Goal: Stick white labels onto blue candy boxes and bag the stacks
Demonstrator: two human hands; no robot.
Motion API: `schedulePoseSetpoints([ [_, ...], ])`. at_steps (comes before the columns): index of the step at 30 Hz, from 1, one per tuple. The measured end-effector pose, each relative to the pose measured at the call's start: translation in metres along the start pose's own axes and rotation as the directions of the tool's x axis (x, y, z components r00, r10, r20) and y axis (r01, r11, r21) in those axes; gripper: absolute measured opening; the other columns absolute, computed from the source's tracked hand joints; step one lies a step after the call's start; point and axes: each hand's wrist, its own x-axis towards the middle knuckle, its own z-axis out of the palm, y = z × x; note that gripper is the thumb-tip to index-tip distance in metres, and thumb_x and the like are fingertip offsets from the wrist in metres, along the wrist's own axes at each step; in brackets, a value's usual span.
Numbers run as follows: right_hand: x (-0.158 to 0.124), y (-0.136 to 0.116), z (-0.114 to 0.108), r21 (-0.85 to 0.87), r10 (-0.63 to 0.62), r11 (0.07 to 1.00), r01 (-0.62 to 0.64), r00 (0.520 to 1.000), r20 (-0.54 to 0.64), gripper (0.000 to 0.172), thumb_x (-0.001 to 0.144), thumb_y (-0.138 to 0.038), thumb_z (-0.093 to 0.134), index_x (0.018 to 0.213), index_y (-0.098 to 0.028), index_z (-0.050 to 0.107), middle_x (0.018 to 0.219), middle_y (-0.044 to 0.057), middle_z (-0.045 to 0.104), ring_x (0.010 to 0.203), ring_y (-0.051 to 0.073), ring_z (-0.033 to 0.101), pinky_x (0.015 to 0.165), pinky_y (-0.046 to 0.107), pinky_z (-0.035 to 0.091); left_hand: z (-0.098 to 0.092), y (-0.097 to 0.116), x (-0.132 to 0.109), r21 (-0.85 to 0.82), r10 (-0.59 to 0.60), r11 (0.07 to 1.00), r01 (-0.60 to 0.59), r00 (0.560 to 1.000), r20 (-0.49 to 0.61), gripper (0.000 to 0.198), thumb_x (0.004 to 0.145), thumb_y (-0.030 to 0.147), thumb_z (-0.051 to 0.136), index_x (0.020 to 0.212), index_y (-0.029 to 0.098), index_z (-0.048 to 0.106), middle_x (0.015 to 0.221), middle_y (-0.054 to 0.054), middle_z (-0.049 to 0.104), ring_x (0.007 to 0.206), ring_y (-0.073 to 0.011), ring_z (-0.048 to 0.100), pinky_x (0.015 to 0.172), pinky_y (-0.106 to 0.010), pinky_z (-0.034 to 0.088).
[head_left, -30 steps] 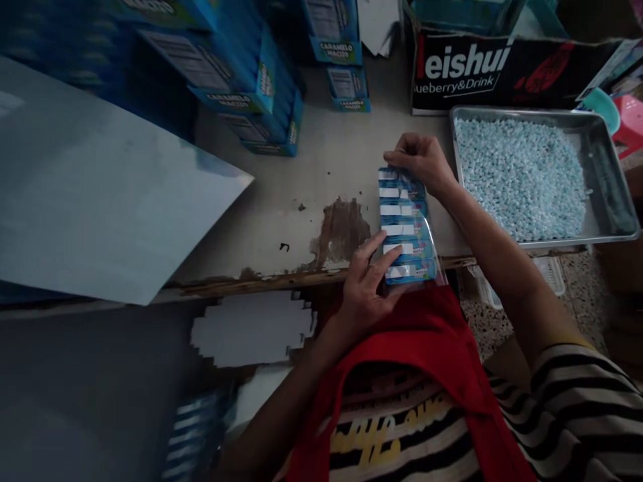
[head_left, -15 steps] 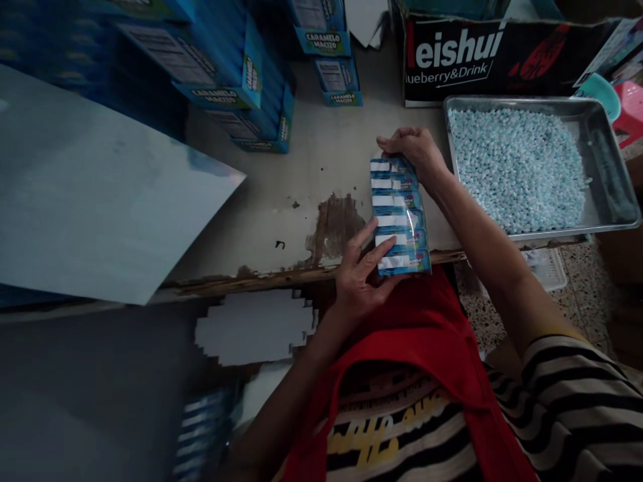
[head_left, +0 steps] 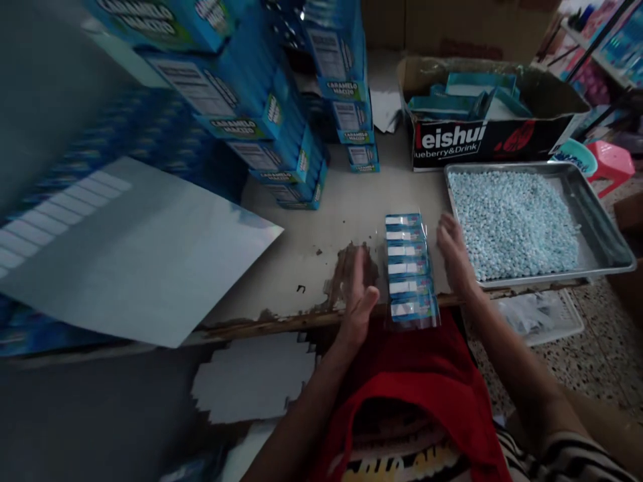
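A glossy, clear-wrapped row of six rectangular blue packets (head_left: 409, 269) overhangs the edge of the chipped tabletop (head_left: 281, 281), lying between the open-fingered, released left grip (head_left: 358, 306) and likewise released right grip (head_left: 456, 258), touching neither.

Clear-wrapped pack (head_left: 420, 270): six blue packets (head_left: 423, 286) in one column, each with a white band (head_left: 402, 268) on its left part, colored print at right, too small to read. Clear film (head_left: 435, 321) sticks out past the packets at right and near end, shiny in spots. Pack lies flat on counter (head_left: 341, 201), long side running away from the person, slight slant, near end reaching past the front edge. Sits between left hand (head_left: 358, 304) and right hand (head_left: 455, 258), apart from both.
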Motion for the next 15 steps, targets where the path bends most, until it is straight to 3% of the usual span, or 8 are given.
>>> schedulePoseSetpoints([
  [3,-0.046,0.006,0.005,0.129,0.148,0.976,-0.175,0.969,0.197,0.083,0.097,-0.073,0.058,0.168,-0.039,0.032,0.177,-0.001,0.034,0.163,0.028,0.035,0.134,0.052,0.033,0.03,0.007,0.01,-0.238,-0.178,0.951,0.195,0.98,0.093,0.099,0.096,0.063,0.068,0.174,0.04,0.012,0.18,-0.002,0.027,0.165,-0.0323,0.031,0.133,-0.052,0.034],
  [6,-0.041,0.003,0.013,0.144,0.155,0.973,-0.179,0.974,0.164,0.091,0.096,-0.074,0.056,0.173,-0.04,0.02,0.181,-0.004,0.024,0.168,0.026,0.022,0.137,0.052,0.025,0.058,0.015,0.025,-0.356,-0.233,0.903,0.24,0.971,0.062,0.1,0.094,0.051,0.074,0.174,0.039,0.015,0.173,-0.003,0.043,0.159,-0.0312,0.043,0.132,-0.051,0.037],
  [9,0.005,-0.005,0.008,0.094,0.096,0.989,-0.11,0.985,0.14,0.099,0.093,-0.073,0.061,0.174,-0.038,0.016,0.182,-0.002,0.021,0.169,0.027,0.019,0.137,0.052,0.025,0.074,0.017,0.064,-0.408,-0.187,0.893,0.191,0.981,0.05,0.102,0.09,0.044,0.077,0.173,0.036,0.02,0.168,-0.003,0.05,0.154,-0.0307,0.049,0.131,-0.051,0.038],
  [15,0.132,-0.011,-0.017,-0.119,-0.101,0.985,0.125,0.977,0.19,0.084,0.095,-0.074,0.05,0.167,-0.032,0.037,0.175,0.001,0.04,0.163,0.027,0.037,0.133,0.052,0.034,0.103,0.009,0.191,-0.403,0.004,0.914,0.033,0.996,0.091,0.1,0.086,0.044,0.082,0.17,0.036,0.03,0.162,-0.004,0.056,0.15,-0.0298,0.053,0.131,-0.05,0.037],
])
